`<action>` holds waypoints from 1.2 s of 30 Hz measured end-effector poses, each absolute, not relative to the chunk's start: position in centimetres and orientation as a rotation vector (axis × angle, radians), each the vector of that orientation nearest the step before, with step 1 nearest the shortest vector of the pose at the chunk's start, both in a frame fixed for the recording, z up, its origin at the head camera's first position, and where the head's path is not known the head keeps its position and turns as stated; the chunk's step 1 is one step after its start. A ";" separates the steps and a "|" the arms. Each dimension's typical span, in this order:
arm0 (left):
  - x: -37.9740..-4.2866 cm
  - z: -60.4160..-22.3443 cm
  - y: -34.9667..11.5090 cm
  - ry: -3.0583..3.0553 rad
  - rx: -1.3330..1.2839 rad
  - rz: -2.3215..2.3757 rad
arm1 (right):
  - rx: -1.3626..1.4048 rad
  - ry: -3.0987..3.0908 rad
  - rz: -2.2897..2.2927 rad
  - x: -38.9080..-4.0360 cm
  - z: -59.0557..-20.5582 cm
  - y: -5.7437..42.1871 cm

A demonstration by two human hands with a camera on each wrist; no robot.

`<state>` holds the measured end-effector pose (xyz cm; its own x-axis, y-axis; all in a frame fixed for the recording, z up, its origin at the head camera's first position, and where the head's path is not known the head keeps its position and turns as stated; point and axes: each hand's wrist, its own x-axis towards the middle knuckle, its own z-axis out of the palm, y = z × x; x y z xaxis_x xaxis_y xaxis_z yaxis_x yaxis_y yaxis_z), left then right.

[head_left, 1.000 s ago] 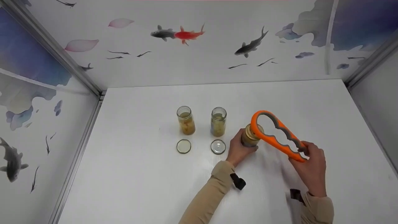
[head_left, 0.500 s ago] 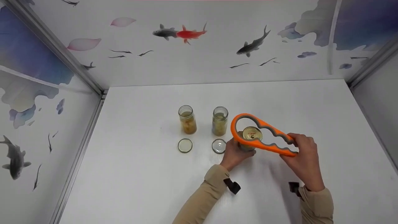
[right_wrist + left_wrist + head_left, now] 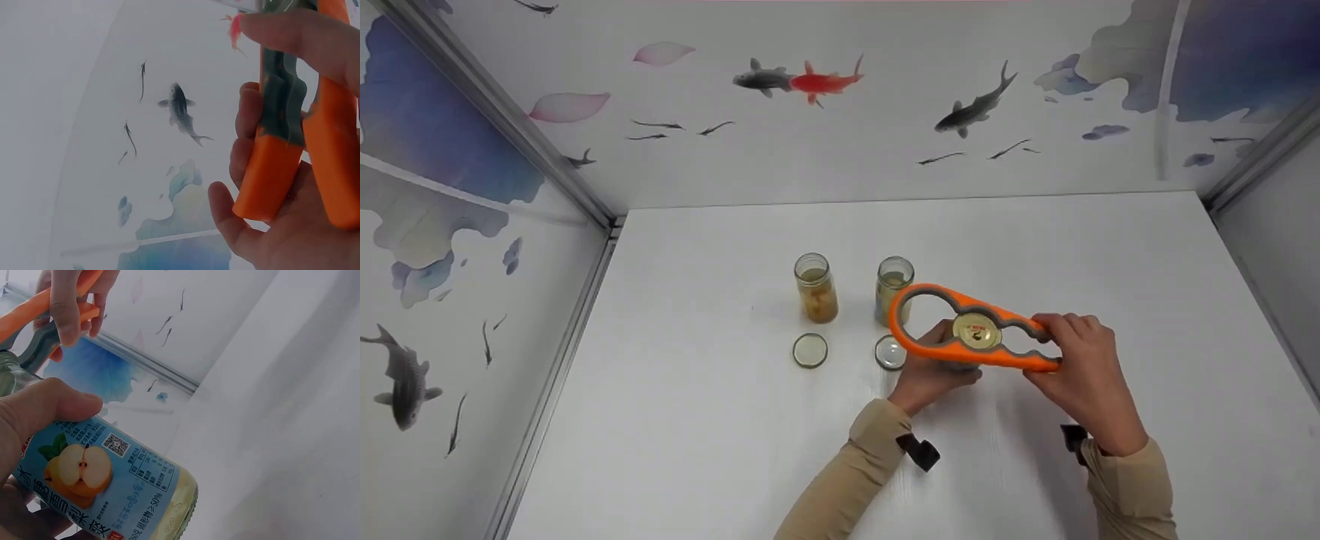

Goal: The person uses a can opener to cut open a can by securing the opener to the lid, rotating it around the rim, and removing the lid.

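Note:
My left hand (image 3: 926, 377) grips a glass jar with a blue pear-picture label (image 3: 101, 478), its thumb across the label's upper part. The jar's gold lid (image 3: 977, 331) faces up in the head view, framed by a middle notch of the orange jar opener (image 3: 930, 350). My right hand (image 3: 1076, 367) holds that opener by its two handle ends (image 3: 269, 180), with grey ridged lining on the inner sides. Most of the jar's body is hidden from the head camera by the opener and the left hand.
Two lidless glass jars stand further back, one with orange-brown contents (image 3: 817, 296), the other paler (image 3: 885, 300) and partly overlapped by the opener. In front of them lie two loose lids, one at left (image 3: 810, 350), one by my left wrist (image 3: 889, 352). Printed walls border the white table (image 3: 697, 450).
The opener has moved left and down over the jar, so the lid now shows within its middle notch instead of beneath its looped end. The jar has tilted its lid toward the head camera.

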<state>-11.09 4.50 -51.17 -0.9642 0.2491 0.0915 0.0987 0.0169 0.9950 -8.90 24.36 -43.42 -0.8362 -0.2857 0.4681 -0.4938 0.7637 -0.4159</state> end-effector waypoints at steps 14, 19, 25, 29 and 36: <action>-10.3 -51.5 3.6 2.270 0.333 2.050 | 0.705 -2.747 0.506 -8.9 -42.5 26.2; -10.5 -52.0 3.7 2.275 0.401 2.035 | 0.737 -2.707 0.469 -9.1 -42.6 26.7; -10.7 -51.8 3.6 2.323 0.487 1.971 | 0.751 -2.662 0.429 -9.8 -42.4 26.9; -10.4 -50.9 3.5 2.303 0.558 1.949 | 0.788 -2.641 0.406 -10.3 -42.3 27.1; -10.3 -48.7 3.0 1.888 0.907 1.936 | 0.901 -2.594 0.386 -11.0 -42.0 27.3</action>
